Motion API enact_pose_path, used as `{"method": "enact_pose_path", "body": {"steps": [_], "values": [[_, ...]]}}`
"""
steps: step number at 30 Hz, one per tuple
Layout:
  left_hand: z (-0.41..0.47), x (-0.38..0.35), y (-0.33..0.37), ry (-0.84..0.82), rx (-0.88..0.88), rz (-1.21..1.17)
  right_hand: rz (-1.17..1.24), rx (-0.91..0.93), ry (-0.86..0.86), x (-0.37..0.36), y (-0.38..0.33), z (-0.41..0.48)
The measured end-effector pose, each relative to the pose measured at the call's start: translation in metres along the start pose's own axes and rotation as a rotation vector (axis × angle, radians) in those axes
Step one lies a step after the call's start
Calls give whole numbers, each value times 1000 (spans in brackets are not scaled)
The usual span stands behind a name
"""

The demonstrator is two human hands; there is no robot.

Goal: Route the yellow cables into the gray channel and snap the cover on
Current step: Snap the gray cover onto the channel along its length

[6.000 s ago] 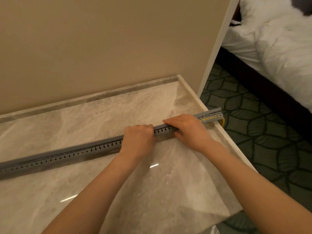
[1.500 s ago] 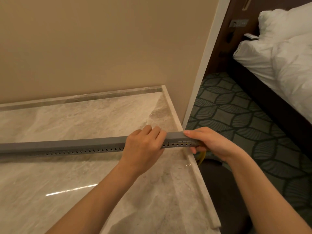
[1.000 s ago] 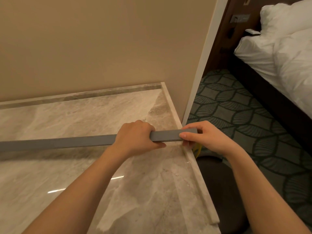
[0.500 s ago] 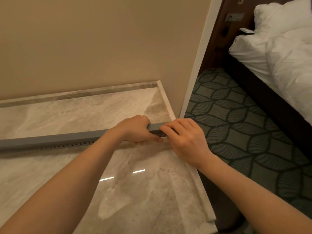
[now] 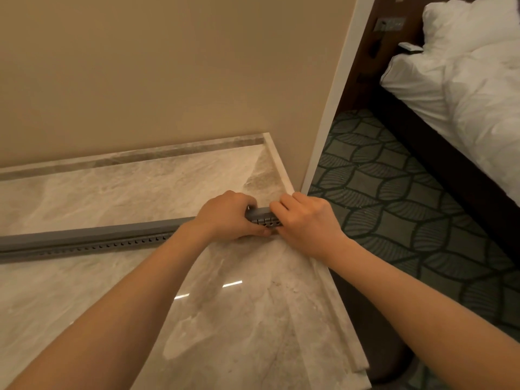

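On the marble counter, the gray channel lay lengthwise, running from the counter's left side, where it left the view, to a point close to the counter's right edge, roughly parallel to the counter's back strip and well apart from it. Its flat cover sat along the top, above a row of small slots in the side facing the person. Near the counter's right edge both hands met at the channel's end. The left hand gripped the channel, fingers curled over the cover and thumb pressed against the slotted side. The right hand, just beside it and nearly touching, had its fingers curled over the very end of the channel and held it; its thumb was hidden. Between the two hands only a short stretch of cover and a few slots showed. Whether the yellow cables lay inside could not be told. Behind the counter rose a beige wall; to the right of the counter lay green patterned carpet and a bed with white bedding.
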State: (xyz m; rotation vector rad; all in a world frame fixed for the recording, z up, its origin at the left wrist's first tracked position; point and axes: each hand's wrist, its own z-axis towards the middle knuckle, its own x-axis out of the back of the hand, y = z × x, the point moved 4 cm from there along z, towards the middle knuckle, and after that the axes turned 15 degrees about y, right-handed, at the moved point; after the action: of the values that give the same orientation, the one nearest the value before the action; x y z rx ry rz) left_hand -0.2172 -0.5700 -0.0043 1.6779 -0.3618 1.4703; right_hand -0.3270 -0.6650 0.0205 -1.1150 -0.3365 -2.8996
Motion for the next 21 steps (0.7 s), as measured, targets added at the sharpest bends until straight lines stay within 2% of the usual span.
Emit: {"method": "enact_pose_path", "body": {"steps": [3, 7, 10, 13, 16, 21], "values": [[-14, -1, 4, 188, -161, 102, 49, -68, -31, -4, 3, 0], [-26, -7, 1, 312, -219, 111, 52, -115, -111, -7, 7, 1], [-23, -5, 0, 294, -173, 73, 64, -131, -159, -7, 7, 2], [-18, -5, -2, 215, -144, 39, 179, -203, -248, -12, 16, 0], [-16, -4, -4, 187, -113, 6, 442, -471, -329, -16, 37, -12], [-12, -3, -7, 181, -8, -77, 722, -979, -216, -15, 60, -51]]}}
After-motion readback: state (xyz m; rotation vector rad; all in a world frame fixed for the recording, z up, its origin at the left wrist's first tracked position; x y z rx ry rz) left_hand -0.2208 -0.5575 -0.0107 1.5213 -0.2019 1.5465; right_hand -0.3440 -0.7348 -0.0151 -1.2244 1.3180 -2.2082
